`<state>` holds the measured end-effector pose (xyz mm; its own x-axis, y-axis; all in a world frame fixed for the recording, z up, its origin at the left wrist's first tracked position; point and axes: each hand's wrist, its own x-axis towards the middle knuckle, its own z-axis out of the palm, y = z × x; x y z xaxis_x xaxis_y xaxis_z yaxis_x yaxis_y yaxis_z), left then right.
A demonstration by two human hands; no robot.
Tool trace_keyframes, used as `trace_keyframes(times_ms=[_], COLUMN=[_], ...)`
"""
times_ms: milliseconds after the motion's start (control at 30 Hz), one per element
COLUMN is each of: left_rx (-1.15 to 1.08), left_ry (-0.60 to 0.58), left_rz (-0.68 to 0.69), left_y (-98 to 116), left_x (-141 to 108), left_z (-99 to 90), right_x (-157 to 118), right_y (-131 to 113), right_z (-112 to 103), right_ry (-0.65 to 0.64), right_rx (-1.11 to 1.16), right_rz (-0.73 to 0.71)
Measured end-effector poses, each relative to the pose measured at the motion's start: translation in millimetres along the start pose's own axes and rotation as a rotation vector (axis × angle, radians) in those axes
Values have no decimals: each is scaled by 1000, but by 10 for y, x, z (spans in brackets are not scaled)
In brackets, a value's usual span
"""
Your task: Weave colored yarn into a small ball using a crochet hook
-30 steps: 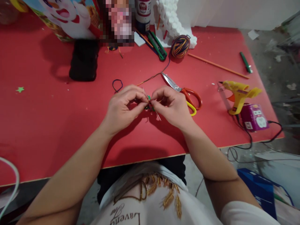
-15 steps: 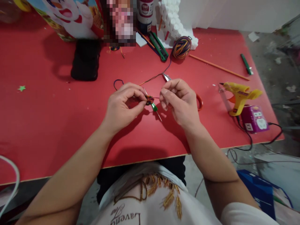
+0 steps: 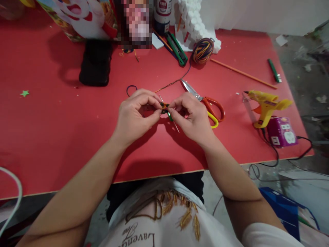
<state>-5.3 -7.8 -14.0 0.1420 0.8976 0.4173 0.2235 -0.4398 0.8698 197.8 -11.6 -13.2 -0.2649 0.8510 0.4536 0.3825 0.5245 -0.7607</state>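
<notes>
My left hand (image 3: 137,111) pinches the left side of a small multicoloured yarn piece (image 3: 165,107) between thumb and fingertips. Against its right side, the fingers of my right hand (image 3: 189,115) are pinched together. A thin metal needle or hook with a green grip (image 3: 170,116) slants through or behind the piece, its thin end pointing down toward me. Yarn (image 3: 168,85) runs from a multicoloured ball (image 3: 203,50) at the back down toward my left hand. Fingertips cover much of the piece.
Scissors (image 3: 214,103) with red and yellow handles lie just right of my right hand. Further right are a yellow glue gun (image 3: 267,104) and a purple box (image 3: 282,131). A black phone (image 3: 95,62), green cutter (image 3: 177,49) and orange stick (image 3: 243,73) lie further back.
My right hand has moved left and down onto the yarn piece, where before it was apart from it, pulling a strand. More of the scissors now shows.
</notes>
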Motion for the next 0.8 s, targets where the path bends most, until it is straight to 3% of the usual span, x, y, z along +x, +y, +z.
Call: trace_keyframes(times_ms=[267,400,633,800], left_rx=[-63,-108,-254,-233], left_ry=[-3,11,54,58], left_rz=[-24,-64,-324,-340], left_y=[57,73,-7,20], left_x=[-13,-17,-20,-20], left_z=[27,53,96,98], right_x=[-19,-13,-20,-8], right_y=[25,4,-17,-34], right_z=[113,113,125,106], right_ry=[44,76,66,17], right_rx=[243,218,125,107], right_rz=[231,194,64,35])
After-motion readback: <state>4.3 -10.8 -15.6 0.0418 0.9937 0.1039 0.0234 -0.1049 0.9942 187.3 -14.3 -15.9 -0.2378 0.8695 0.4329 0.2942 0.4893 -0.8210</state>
